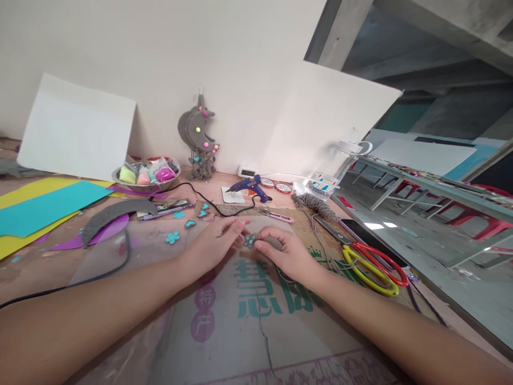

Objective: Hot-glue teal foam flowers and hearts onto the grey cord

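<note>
A small teal-and-grey flower-shaped piece (250, 240) is pinched between the thumb and forefinger of my right hand (289, 253). My left hand (218, 236) is close beside it, its thumb pressed towards the curled fingers; whatever these fingers hold is hidden. Both hands hover over a printed cardboard sheet (224, 347). Left of them lie a teal flower (172, 237) and a teal heart (189, 223) with a dark edge. Beyond my hands rests a blue glue gun (250, 186), and a pink-handled cutter (280, 216) lies nearer.
Large red-and-yellow-handled scissors (377, 267), a phone (374, 241) and grey yarn (316, 206) are at the right. A grey moon ornament (196, 128) leans at the back wall. At the left are a clay tray (146, 187), coloured sheets (56, 206) and a grey curved piece (108, 214).
</note>
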`<state>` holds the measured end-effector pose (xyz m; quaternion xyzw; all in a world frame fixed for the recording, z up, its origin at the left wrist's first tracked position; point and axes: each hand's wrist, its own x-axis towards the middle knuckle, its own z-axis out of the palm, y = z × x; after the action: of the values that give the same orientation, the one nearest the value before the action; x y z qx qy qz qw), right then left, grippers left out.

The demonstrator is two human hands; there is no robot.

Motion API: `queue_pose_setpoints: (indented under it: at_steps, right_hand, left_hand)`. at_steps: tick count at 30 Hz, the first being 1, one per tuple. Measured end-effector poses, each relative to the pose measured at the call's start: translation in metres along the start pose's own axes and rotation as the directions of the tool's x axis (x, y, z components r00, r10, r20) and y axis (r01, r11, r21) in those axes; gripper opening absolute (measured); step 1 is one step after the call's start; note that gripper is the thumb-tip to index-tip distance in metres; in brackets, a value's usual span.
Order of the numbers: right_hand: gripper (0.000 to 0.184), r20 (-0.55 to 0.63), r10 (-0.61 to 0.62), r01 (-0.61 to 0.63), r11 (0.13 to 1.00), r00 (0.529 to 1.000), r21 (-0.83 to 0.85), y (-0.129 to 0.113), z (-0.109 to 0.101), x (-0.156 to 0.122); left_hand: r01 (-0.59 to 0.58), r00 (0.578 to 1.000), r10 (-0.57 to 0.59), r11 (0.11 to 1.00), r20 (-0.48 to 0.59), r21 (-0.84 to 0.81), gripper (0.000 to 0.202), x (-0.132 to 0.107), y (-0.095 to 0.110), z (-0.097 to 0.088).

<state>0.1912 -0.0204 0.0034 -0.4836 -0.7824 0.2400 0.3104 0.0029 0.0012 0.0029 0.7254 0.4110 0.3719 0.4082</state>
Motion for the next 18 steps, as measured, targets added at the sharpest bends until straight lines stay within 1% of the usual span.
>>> queue_pose_setpoints:
  at_steps: [2,5,9,11,13,15,18]
  right_hand:
    - [0.019,-0.021,-0.004,0.003,1.0,1.0,-0.026,0.0004,-0.0013,-0.0003]
    - [0.02,-0.046,-0.018,0.015,0.998,0.999,-0.059,0.001,-0.0025,-0.0006]
    - [0.019,-0.046,-0.025,0.023,0.999,0.999,-0.038,0.0016,-0.0024,0.0]
    - [0.018,-0.084,-0.037,0.036,0.999,0.996,-0.017,0.0018,-0.0021,0.0002]
    - [0.022,-0.118,-0.05,0.049,0.999,0.992,-0.004,0.0016,-0.0019,0.0002]
    - [0.023,-0.102,-0.062,0.062,0.998,0.993,-0.002,0.0012,-0.0018,0.0]
    - [0.017,-0.069,-0.076,0.075,0.997,0.995,-0.017,0.0008,-0.0017,0.0]
  left_hand:
    - [-0.005,1.0,0.005,1.0,0.014,-0.002,0.039,0.0002,-0.001,0.0004]
    - [-0.033,0.999,0.032,0.998,0.032,0.053,0.026,-0.0008,-0.0002,0.0007]
    - [-0.013,0.999,0.01,0.996,0.037,0.09,0.018,-0.0025,0.0026,0.0007]
    - [-0.021,0.999,0.017,0.996,0.044,0.091,0.018,-0.0026,0.0025,0.0006]
    - [-0.038,0.998,0.033,0.995,0.056,0.092,0.02,-0.0023,0.0011,0.0004]
    - [-0.045,0.996,0.038,0.994,0.079,0.099,0.022,-0.0019,-0.0009,0.0002]
    - [-0.04,0.994,0.029,0.994,0.105,0.106,0.023,-0.0011,-0.0032,0.0001]
